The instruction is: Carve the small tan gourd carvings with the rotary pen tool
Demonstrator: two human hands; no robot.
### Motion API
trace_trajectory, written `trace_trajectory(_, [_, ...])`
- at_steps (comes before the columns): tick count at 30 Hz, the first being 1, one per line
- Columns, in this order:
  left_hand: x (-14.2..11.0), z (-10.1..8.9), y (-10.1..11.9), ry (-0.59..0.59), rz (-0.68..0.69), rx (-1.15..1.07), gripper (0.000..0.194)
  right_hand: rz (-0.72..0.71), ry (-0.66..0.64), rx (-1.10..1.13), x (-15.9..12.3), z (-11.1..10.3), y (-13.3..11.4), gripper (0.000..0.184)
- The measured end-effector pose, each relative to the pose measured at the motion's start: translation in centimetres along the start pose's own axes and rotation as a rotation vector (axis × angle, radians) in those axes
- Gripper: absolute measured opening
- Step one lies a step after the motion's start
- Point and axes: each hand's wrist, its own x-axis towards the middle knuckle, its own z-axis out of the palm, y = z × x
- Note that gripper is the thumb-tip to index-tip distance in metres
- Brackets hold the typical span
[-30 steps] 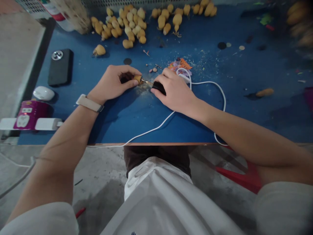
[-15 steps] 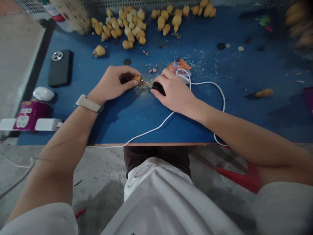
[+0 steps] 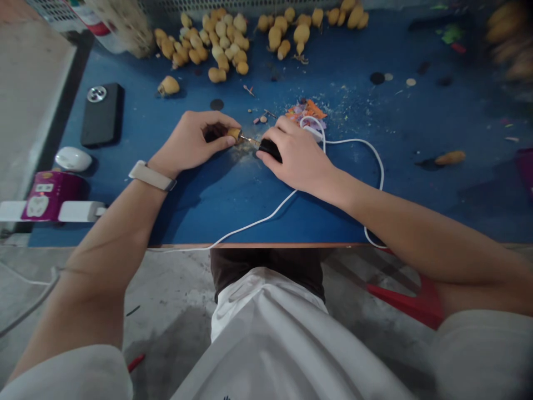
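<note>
My left hand [image 3: 208, 136] is closed around a small yellow-brown gourd [image 3: 234, 134], most of it hidden by the fingers. My right hand [image 3: 291, 150] grips a black-handled rotary tool [image 3: 270, 150] with a thin metal bit [image 3: 250, 140]. The bit points left and meets the end of the gourd, though the exact contact is too small to make out. Pale dust lies on the blue table [image 3: 250, 194] below the bit. A white cable [image 3: 353, 141] runs by my right hand. Beside that hand is a pile of orange and purple scraps [image 3: 310, 111].
Many small gourds [image 3: 225, 39] lie along the back, with single ones [image 3: 169, 86] nearer. A black phone [image 3: 102, 116], a white case [image 3: 74, 159] and a purple power adapter [image 3: 54, 194] with white plugs stand at left. Another elongated gourd [image 3: 450, 158] lies at right.
</note>
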Motion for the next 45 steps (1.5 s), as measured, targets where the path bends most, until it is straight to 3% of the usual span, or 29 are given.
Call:
trace_trajectory(8, [0.2,-0.1,-0.1,-0.035,-0.028,-0.015,0.077,-0.004,-0.008,-0.005,-0.3,-0.6,-0.7,0.037])
trace_trajectory(16, [-0.1,-0.1,0.0,-0.018,-0.015,-0.019,0.054,-0.025,-0.027,0.004,-0.5,-0.6,0.0,0.046])
trace_trajectory(24, [0.3,-0.7,-0.7,-0.118,0.008,0.069,0.091,-0.057,-0.069,-0.014,-0.6,-1.3,0.2,0.039])
trace_trajectory(29, [0.2,-0.4,-0.2,-0.096,0.012,0.091,0.071,-0.094,-0.024,-0.026,-0.5,-2.2,1.6,0.039])
trace_trajectory(34, [0.2,0.0,0.2,-0.017,0.016,-0.026,0.049,-0.035,0.071,-0.019,-0.1,-2.5,4.0,0.041])
trace_trajectory(38, [0.3,0.1,-0.1,-0.013,0.034,-0.025,0.045,-0.035,0.082,-0.024,0.1,-2.2,4.7,0.041])
trace_trajectory(45, [0.2,0.1,-0.2,-0.027,0.052,-0.003,0.047,0.001,0.042,-0.047,-0.1,-2.5,3.6,0.037])
